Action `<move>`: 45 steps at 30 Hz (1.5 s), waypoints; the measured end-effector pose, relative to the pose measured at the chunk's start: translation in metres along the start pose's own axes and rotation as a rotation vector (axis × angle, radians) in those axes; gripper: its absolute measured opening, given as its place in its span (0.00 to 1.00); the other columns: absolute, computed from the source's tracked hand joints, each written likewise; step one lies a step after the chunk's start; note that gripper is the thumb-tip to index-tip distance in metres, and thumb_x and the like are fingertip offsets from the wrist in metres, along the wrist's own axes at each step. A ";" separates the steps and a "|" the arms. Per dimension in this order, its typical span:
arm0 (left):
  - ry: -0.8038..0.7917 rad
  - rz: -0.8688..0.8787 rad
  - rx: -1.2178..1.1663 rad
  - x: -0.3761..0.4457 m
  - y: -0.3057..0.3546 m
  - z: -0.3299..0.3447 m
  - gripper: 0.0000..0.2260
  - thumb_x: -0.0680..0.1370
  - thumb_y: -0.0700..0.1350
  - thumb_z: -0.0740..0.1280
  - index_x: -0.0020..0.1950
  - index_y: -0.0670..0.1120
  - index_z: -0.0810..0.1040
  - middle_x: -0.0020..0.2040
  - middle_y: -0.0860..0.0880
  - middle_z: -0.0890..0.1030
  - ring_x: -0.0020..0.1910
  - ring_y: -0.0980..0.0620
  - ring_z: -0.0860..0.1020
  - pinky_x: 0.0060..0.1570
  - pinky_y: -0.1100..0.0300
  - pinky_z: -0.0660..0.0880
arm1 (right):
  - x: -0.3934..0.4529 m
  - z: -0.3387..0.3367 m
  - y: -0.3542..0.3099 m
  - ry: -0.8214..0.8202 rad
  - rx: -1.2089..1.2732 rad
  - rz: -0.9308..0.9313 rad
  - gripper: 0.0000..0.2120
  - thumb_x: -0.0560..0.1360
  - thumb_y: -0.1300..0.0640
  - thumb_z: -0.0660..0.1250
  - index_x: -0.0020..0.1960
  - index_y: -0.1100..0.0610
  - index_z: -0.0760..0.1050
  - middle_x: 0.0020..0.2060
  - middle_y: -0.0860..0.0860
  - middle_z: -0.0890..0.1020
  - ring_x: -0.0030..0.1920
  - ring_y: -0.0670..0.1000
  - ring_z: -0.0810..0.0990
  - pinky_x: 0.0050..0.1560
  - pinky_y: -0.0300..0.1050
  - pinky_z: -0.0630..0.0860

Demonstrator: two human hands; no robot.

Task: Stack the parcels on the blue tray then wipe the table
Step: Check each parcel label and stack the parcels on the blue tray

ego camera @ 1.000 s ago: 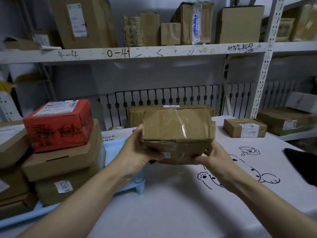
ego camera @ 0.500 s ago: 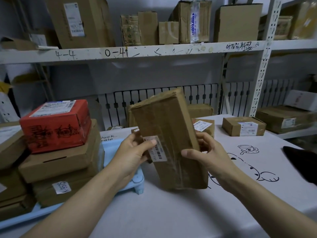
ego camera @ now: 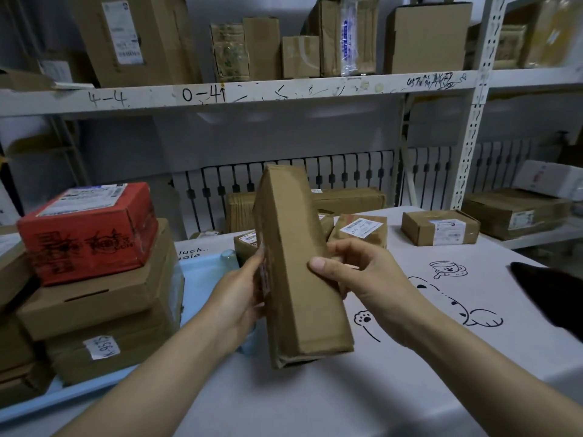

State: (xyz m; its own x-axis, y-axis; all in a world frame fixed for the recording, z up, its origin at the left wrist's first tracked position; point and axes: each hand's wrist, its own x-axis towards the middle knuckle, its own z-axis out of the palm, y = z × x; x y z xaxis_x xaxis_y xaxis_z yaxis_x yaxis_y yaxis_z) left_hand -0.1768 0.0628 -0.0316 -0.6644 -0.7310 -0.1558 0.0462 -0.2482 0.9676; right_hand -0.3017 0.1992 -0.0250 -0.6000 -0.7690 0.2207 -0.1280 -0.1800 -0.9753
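You hold the long parcel [ego camera: 299, 279] upright above the worktop [ego camera: 315, 398], left hand [ego camera: 239, 294] and right hand [ego camera: 356, 279] — fingers clamped on its long sides. It looks stiff and light (judgement only); grip mid-length. Blue tray [ego camera: 205, 269], left edge: one red box [ego camera: 88, 231] on stacked brown ones — count unclear.

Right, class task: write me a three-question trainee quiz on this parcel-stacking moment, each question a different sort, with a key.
1. True or false: the long brown parcel is lying flat on the table.
2. Which parcel tops the stack on the blue tray? A) red box B) white box C) black bag
3. Fill in: the left hand and the right hand both ____ the long brown parcel.

Key: 1 false, it is held tilted on end above the table; 2 A; 3 hold.
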 end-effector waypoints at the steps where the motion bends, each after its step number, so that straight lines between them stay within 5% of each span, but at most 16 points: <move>1: 0.005 -0.017 0.008 -0.001 0.000 0.000 0.18 0.78 0.59 0.65 0.47 0.46 0.84 0.43 0.45 0.86 0.42 0.49 0.83 0.57 0.49 0.76 | 0.000 0.001 0.000 -0.006 0.006 0.001 0.23 0.62 0.48 0.79 0.52 0.59 0.80 0.39 0.54 0.77 0.35 0.47 0.76 0.35 0.41 0.70; 9: -0.003 -0.103 0.015 -0.005 0.001 -0.001 0.21 0.75 0.61 0.67 0.54 0.44 0.83 0.49 0.42 0.86 0.51 0.45 0.83 0.62 0.47 0.76 | -0.002 0.004 -0.005 0.060 0.107 0.043 0.20 0.70 0.55 0.77 0.58 0.61 0.78 0.40 0.59 0.79 0.31 0.48 0.76 0.31 0.38 0.76; 15: -0.137 -0.227 -0.061 -0.008 0.004 -0.004 0.19 0.72 0.59 0.73 0.54 0.45 0.86 0.51 0.41 0.86 0.47 0.42 0.84 0.53 0.51 0.80 | 0.001 0.001 -0.009 0.146 0.178 0.061 0.21 0.74 0.53 0.74 0.61 0.63 0.76 0.38 0.58 0.82 0.27 0.49 0.78 0.30 0.43 0.79; 19: -0.125 -0.240 -0.103 -0.011 0.008 -0.006 0.19 0.71 0.54 0.74 0.57 0.45 0.85 0.51 0.40 0.86 0.45 0.42 0.85 0.54 0.49 0.80 | -0.001 -0.005 -0.008 0.170 0.215 0.098 0.18 0.76 0.54 0.72 0.60 0.63 0.77 0.45 0.69 0.82 0.33 0.55 0.80 0.31 0.42 0.79; 22: -0.085 -0.234 -0.144 -0.012 0.010 -0.006 0.17 0.72 0.50 0.73 0.59 0.45 0.84 0.52 0.41 0.86 0.46 0.42 0.84 0.55 0.47 0.79 | 0.000 -0.008 -0.003 0.174 0.264 0.136 0.16 0.77 0.55 0.70 0.60 0.65 0.76 0.25 0.53 0.78 0.23 0.46 0.76 0.27 0.40 0.76; 24: -0.074 -0.221 -0.161 -0.013 0.012 -0.005 0.17 0.74 0.49 0.71 0.60 0.45 0.83 0.55 0.41 0.85 0.52 0.42 0.83 0.63 0.45 0.76 | 0.003 -0.011 0.000 0.186 0.291 0.169 0.15 0.79 0.56 0.68 0.60 0.67 0.77 0.22 0.48 0.74 0.20 0.44 0.70 0.23 0.37 0.73; 29: -0.103 -0.155 -0.138 -0.017 0.021 0.000 0.12 0.76 0.48 0.69 0.56 0.46 0.83 0.53 0.42 0.86 0.50 0.44 0.83 0.61 0.47 0.76 | 0.005 -0.019 0.000 0.214 0.154 0.178 0.18 0.78 0.51 0.69 0.59 0.64 0.79 0.32 0.51 0.82 0.27 0.50 0.78 0.25 0.37 0.73; 31: -0.099 -0.100 -0.107 -0.016 0.022 0.001 0.14 0.74 0.49 0.71 0.59 0.47 0.82 0.54 0.43 0.86 0.55 0.43 0.82 0.64 0.45 0.75 | 0.005 -0.020 -0.003 0.191 0.127 0.173 0.19 0.78 0.46 0.68 0.58 0.60 0.81 0.40 0.55 0.84 0.32 0.52 0.80 0.26 0.37 0.73; 36: -0.064 0.035 -0.001 -0.014 0.020 0.003 0.23 0.65 0.53 0.76 0.59 0.50 0.82 0.53 0.44 0.86 0.58 0.42 0.82 0.65 0.42 0.74 | 0.004 -0.023 -0.009 0.130 0.030 0.215 0.19 0.76 0.41 0.68 0.54 0.56 0.83 0.42 0.53 0.85 0.37 0.51 0.81 0.30 0.39 0.74; 42: -0.033 0.120 0.040 -0.014 0.016 0.005 0.24 0.70 0.56 0.75 0.64 0.50 0.78 0.55 0.47 0.85 0.54 0.46 0.83 0.48 0.50 0.82 | 0.006 -0.023 -0.001 0.134 0.012 0.291 0.08 0.78 0.56 0.68 0.50 0.60 0.83 0.45 0.55 0.85 0.42 0.54 0.81 0.39 0.44 0.74; 45: -0.039 0.165 0.037 -0.016 0.018 0.005 0.17 0.76 0.53 0.70 0.64 0.52 0.78 0.56 0.48 0.84 0.52 0.49 0.83 0.36 0.58 0.80 | 0.010 -0.023 0.007 0.165 0.017 0.341 0.09 0.78 0.59 0.63 0.51 0.62 0.80 0.45 0.59 0.82 0.44 0.58 0.78 0.43 0.49 0.71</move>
State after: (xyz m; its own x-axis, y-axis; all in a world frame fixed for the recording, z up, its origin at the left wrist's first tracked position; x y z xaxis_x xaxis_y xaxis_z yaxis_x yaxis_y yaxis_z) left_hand -0.1693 0.0730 -0.0103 -0.6783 -0.7347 0.0133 0.1302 -0.1024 0.9862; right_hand -0.3268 0.2050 -0.0297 -0.7252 -0.6776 -0.1222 0.1132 0.0577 -0.9919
